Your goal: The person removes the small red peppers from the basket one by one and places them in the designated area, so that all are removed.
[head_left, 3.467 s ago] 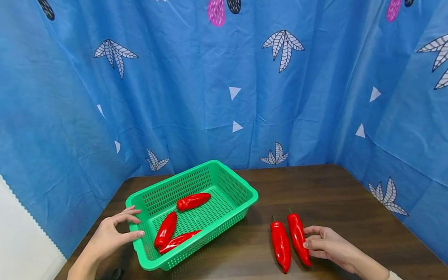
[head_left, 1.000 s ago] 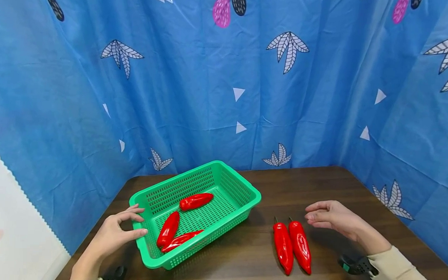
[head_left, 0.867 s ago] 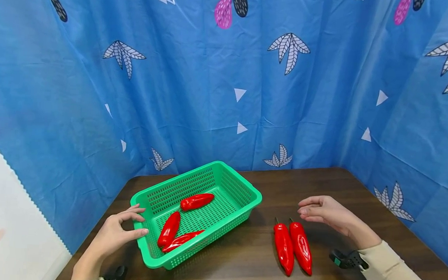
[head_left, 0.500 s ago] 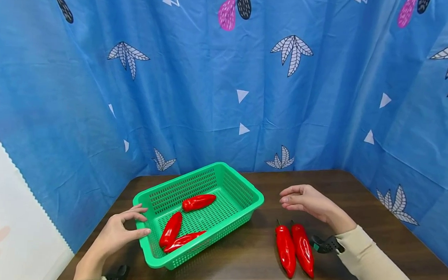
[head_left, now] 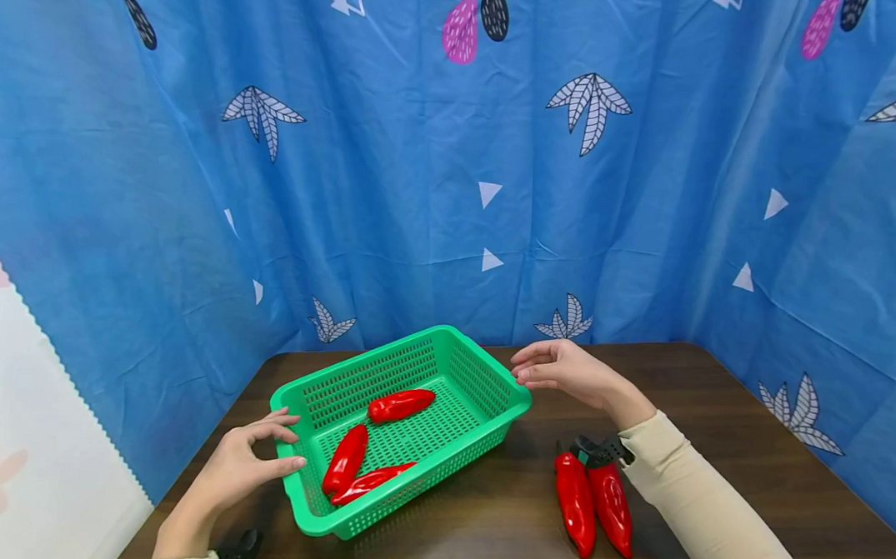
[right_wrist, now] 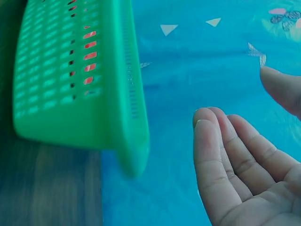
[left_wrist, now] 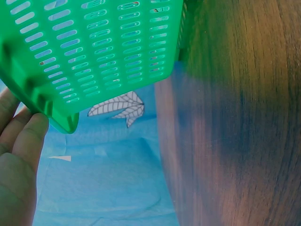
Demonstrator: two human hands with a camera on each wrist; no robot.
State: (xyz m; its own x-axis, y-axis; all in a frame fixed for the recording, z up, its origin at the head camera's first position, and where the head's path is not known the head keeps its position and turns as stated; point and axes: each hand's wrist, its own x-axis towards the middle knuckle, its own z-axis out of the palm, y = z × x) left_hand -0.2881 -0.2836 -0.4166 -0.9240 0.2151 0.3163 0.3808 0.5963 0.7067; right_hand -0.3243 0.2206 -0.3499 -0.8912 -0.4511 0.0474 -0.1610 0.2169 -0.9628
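From my far-off seat, the big change is the right hand (head_left: 571, 372). A few moments ago it was touching a red pepper at the lower right of the head view. Now it has gone up and over to the right end of the green basket (head_left: 440, 463), near the middle of the frame, and it carries nothing. Its fingers are close together, with the thumb well away from them. The right wrist view shows a gap between those fingers and the basket.

The left hand (head_left: 240, 466) has stayed at the basket's left end, its thumb and fingers spread apart at the rim. The left wrist view cuts off the hand, so I can't tell how hard it presses.

Three peppers lie in the basket: one pepper (head_left: 401, 405) at its middle, one (head_left: 347, 458) on the left and one (head_left: 373, 483) low down. Two loose peppers (head_left: 576, 506) lie on the brown table (head_left: 475, 522) at the lower right, the black strap partly over one. To me this means the work is now at the basket, with a hand near each end.
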